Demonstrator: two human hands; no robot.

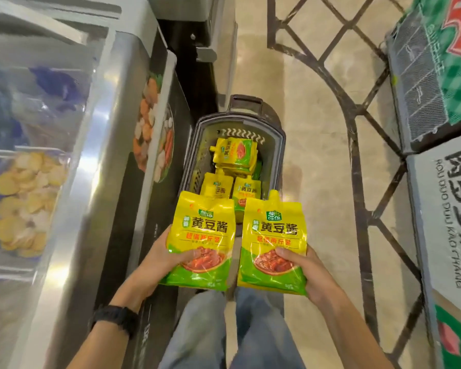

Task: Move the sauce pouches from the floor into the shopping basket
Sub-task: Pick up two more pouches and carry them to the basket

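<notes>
Left hand (155, 258) and right hand (308, 267) each grasp one sauce pouch (201, 242) (273, 245) by its lower edge, upright above the shopping basket (278, 145). Holding them low leaves the tops free to drop among the pouches already inside (233, 151).

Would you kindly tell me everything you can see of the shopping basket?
The shopping basket is dark perforated plastic with a lighter grey rim and a handle at its far end. It stands upright on the floor beside the freezer, holding several yellow-green sauce pouches. Its near end is hidden behind two held pouches.
</notes>
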